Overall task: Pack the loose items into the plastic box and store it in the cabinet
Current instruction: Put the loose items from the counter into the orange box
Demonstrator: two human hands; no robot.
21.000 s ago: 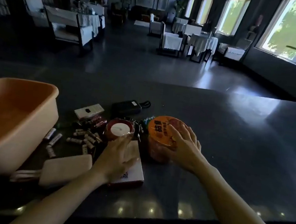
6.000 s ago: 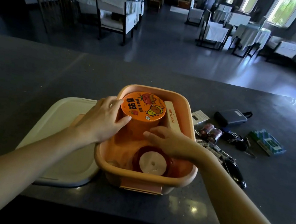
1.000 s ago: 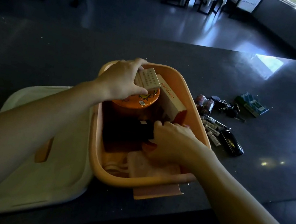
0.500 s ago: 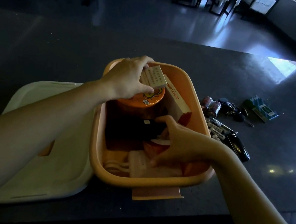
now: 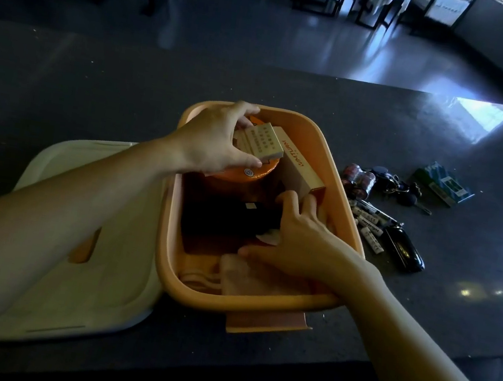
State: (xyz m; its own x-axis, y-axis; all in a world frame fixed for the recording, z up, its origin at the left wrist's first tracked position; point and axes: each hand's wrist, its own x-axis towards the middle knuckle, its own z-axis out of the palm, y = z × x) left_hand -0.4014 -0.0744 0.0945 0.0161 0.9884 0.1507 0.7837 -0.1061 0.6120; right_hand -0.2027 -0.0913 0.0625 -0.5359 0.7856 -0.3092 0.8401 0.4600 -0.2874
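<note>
Both hands are in the plastic box (image 5: 339, 171), which sits on the dark counter (image 5: 96, 85) with its cream lid (image 5: 88, 247) lying flat just to the left, touching its side. The left hand (image 5: 215, 139) grips a small white carton (image 5: 262, 141), thumb beneath and fingers curled over the top, holding it above the orange round tub (image 5: 246, 175) at the far end of the box. Beside the tub, a long pale carton (image 5: 300, 170) leans against the right wall. The right hand (image 5: 297, 243) is down inside, fingers spread and fairly straight, pressing on the contents with nothing gripped; a sliver of white shows under the palm. A black item (image 5: 225, 222) lies in the middle, a pinkish pouch (image 5: 258, 281) at the near end. Out on the counter to the right, well outside the box: small batteries (image 5: 368, 230), a glossy black case (image 5: 404, 250), red cylinders (image 5: 358, 178), a bunch of keys (image 5: 397, 187) and a green packet (image 5: 443, 184).
</note>
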